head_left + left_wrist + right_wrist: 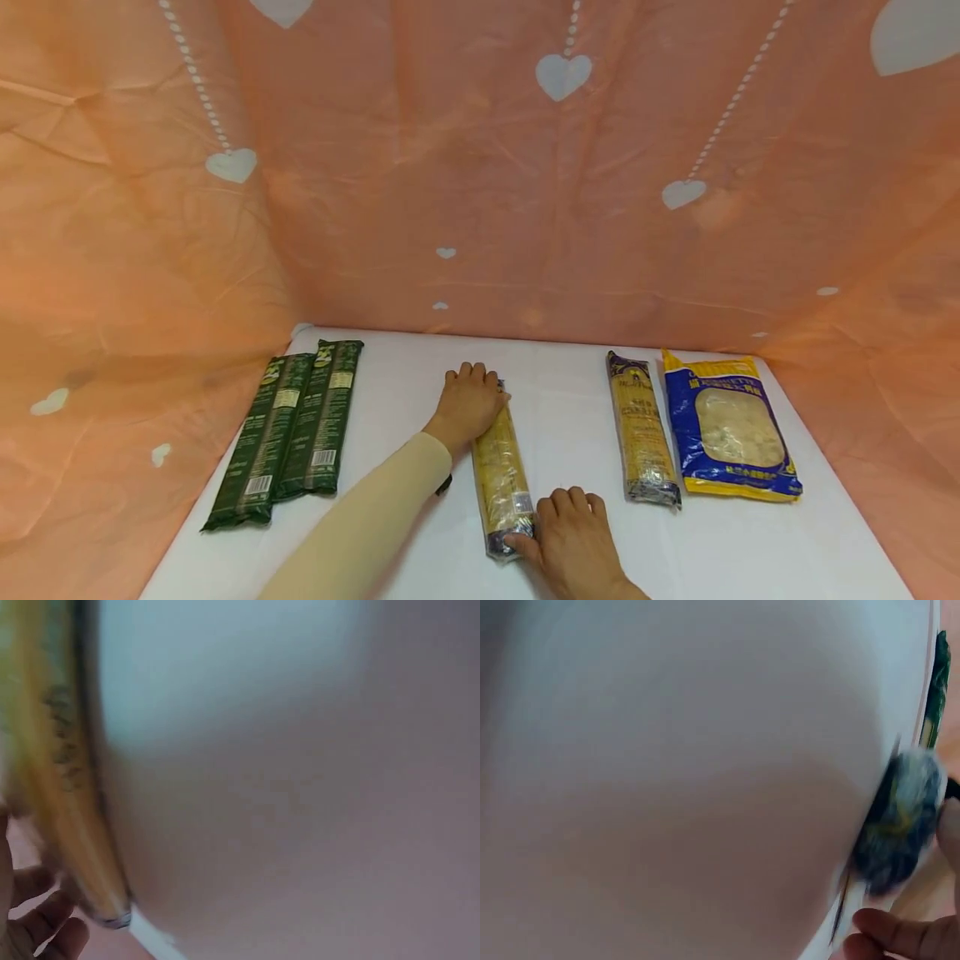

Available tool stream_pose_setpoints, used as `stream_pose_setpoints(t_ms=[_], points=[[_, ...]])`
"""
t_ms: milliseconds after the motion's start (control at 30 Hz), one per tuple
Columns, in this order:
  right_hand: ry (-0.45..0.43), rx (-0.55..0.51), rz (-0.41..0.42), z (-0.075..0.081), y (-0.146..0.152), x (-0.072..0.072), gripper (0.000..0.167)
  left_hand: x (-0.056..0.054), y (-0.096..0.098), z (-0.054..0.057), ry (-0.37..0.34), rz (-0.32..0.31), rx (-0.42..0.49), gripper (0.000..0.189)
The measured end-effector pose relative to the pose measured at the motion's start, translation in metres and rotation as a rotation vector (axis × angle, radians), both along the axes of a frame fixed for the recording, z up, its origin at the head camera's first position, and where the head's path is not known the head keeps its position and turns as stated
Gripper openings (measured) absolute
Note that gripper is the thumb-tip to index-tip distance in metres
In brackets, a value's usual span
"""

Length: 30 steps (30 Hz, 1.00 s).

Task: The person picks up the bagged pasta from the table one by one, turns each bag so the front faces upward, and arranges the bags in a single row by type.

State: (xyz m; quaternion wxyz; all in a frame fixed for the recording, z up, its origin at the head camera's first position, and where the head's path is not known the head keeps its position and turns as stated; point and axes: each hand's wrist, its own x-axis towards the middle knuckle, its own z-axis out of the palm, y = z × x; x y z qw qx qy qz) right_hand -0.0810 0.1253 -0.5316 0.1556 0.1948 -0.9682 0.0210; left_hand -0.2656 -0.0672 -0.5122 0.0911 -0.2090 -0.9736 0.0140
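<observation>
A long clear pack of yellow spaghetti [498,475] with dark blue ends lies lengthwise in the middle of the white table. My left hand [468,404] grips its far end from above, partly hiding that end. At the near end my right hand [577,542] holds the pack, its thumb by the end and its fingers along the right side. The left wrist view shows curled fingers [56,922] close around the pack's tip. In the right wrist view, the blurred dark blue end [900,821] sits between thumb and fingers.
To the left, two dark green packs [258,442] lie overlapping. On the right are another yellow spaghetti pack [643,429] and a blue-and-yellow bag [738,429] with a window showing pale contents. A peach curtain [480,208] with white hearts encloses the table's back and sides.
</observation>
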Motion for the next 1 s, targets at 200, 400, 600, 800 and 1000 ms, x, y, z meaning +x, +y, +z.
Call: stream_pose_setpoints(t_ms=[200, 400, 600, 800, 1000], points=[[-0.006, -0.001, -0.009, 0.000, -0.017, 0.004, 0.062, -0.010, 0.004, -0.003, -0.121, 0.104, 0.033, 0.068], [0.019, 0.000, 0.017, 0.003, -0.021, 0.003, 0.059, -0.013, 0.004, -0.007, -0.088, 0.107, 0.068, 0.069], [-0.031, -0.052, -0.013, 0.003, -0.018, 0.003, 0.062, -0.016, -0.002, -0.005, 0.145, -0.014, 0.168, 0.048], [-0.125, -0.109, -0.063, 0.003, -0.012, -0.001, 0.066, -0.019, -0.003, 0.006, 0.400, -0.170, 0.332, 0.047], [-0.165, -0.185, -0.070, 0.004, -0.014, -0.006, 0.062, -0.021, 0.000, 0.024, 0.585, -0.276, 0.433, 0.055]])
